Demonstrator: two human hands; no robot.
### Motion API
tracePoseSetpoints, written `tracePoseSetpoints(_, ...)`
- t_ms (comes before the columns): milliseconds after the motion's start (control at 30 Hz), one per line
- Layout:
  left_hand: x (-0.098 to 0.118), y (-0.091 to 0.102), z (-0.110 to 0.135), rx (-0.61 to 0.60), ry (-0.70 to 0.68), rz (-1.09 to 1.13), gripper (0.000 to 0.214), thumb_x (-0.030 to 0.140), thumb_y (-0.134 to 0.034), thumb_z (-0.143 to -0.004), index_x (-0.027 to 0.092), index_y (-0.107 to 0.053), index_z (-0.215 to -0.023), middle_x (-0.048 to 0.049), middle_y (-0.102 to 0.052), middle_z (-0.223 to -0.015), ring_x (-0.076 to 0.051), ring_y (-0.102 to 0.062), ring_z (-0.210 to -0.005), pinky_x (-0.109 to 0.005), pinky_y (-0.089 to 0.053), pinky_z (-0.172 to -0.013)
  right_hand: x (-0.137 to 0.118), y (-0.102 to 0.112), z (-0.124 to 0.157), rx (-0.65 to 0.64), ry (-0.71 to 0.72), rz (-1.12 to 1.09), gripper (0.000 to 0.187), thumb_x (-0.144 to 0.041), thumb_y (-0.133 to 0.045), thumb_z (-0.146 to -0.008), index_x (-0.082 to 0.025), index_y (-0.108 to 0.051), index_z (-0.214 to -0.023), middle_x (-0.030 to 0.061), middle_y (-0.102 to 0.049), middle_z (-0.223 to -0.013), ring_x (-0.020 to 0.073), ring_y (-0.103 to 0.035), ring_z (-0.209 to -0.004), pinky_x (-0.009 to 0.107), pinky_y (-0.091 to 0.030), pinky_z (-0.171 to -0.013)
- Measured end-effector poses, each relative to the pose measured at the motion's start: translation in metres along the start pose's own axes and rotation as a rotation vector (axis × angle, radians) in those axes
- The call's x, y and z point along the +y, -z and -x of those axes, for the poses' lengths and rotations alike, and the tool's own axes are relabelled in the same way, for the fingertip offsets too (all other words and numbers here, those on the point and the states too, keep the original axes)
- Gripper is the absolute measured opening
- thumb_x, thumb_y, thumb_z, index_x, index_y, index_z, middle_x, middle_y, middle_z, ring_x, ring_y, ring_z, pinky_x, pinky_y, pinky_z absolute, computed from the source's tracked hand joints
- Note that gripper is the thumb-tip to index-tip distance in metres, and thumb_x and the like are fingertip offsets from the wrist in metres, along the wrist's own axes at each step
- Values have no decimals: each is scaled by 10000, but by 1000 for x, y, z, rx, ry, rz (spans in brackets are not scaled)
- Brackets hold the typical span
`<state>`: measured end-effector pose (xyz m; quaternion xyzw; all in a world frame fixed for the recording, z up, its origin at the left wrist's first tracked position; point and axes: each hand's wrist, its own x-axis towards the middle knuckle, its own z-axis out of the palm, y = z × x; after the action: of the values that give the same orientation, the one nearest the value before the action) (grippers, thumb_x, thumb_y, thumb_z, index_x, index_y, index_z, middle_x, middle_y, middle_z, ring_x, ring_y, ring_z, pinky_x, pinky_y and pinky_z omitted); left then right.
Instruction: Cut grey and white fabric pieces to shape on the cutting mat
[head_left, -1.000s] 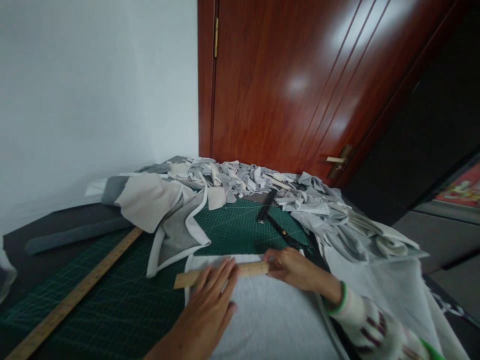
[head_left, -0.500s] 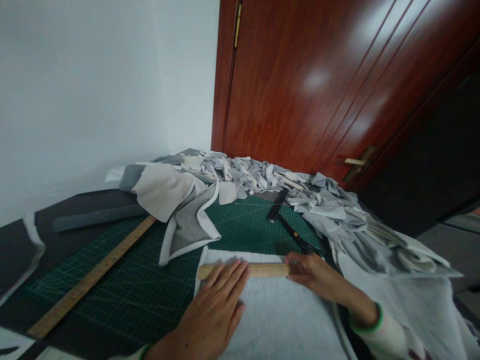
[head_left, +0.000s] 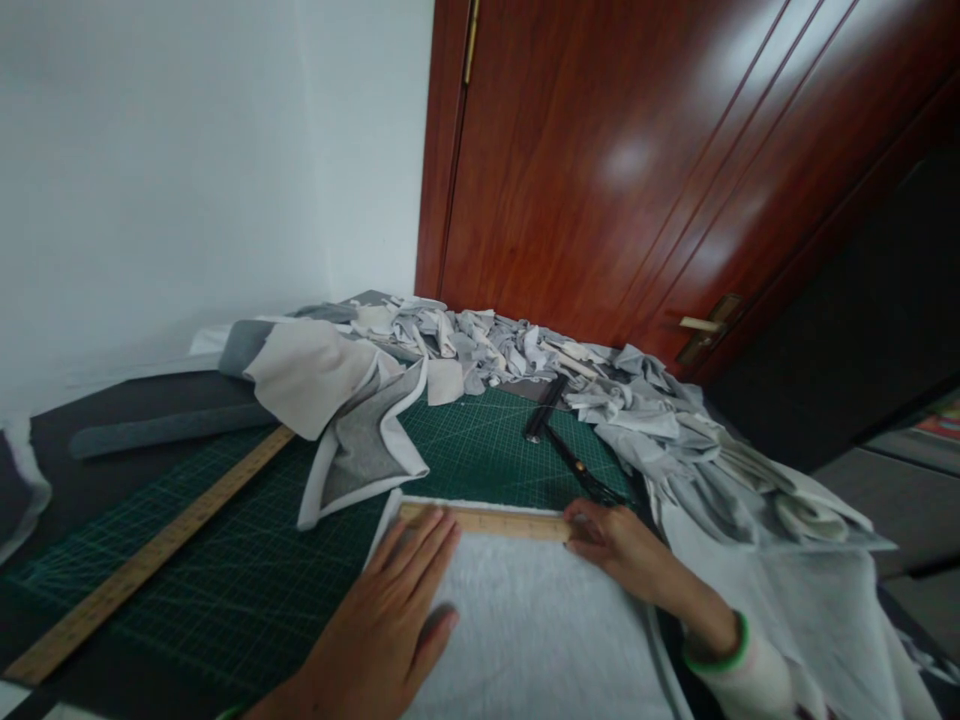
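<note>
A short wooden ruler (head_left: 502, 521) lies across the white fabric piece (head_left: 525, 620), close to and roughly along its far edge. My left hand (head_left: 390, 610) rests flat with fingers stretched out, its fingertips on the ruler's left part and the palm over the fabric. At the ruler's right end, my right hand (head_left: 611, 540) is closed, pinching it between thumb and fingers. Beneath the fabric is a green cutting mat (head_left: 480, 450) with grid lines. Just beyond my right hand lie black-handled scissors (head_left: 577, 465), partly hidden at the handles.
A long wooden ruler (head_left: 150, 555) slants across the mat at left. Grey-and-white fabric pieces (head_left: 367, 430) lie beside its far end. Heaped scraps (head_left: 517, 345) line the back, with more cloth (head_left: 720, 470) at right. A dark, narrow tool (head_left: 546, 408) sits near the scissors.
The short ruler sits nearer the fabric's far edge than before. My left hand has slid left along it, while my right hand keeps its pinch. The whole view has shifted slightly.
</note>
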<state>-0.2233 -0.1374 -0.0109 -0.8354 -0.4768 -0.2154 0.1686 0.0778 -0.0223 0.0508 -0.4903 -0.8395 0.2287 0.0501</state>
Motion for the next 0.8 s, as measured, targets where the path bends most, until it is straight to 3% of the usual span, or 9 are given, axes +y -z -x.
tracePoseSetpoints(233, 2, 2, 0, -4, 41, 15, 736, 326, -537, -947, 124, -225, -1582, -126, -475, -1540, -286, -489, -1373, -436, -438, -1100, -20, -3, -11, -28, 96, -44, 163, -219, -564, -857, -197, -606, -1013, -22, -594, -693, 163, -571, -647, 265, -348, -618)
tracePoseSetpoints(467, 2, -1, 3, -14, 58, -19, 688, 329, -557, -932, 92, -329, -1536, -134, -494, -1525, -278, -496, -1365, -413, -454, -1085, -8, -4, -12, -42, 60, -92, 152, -216, -582, -846, -181, -604, -993, -62, -490, -623, 144, -515, -604, 260, -305, -587)
tracePoseSetpoints(800, 3, -1, 4, -14, 61, -12, 690, 343, -550, -942, 69, -323, -1534, -151, -485, -1528, -287, -494, -1366, -419, -468, -1073, 3, -4, -7, -30, 52, -152, 134, -236, -580, -839, -198, -585, -967, -72, -469, -619, 132, -482, -600, 260, -299, -577)
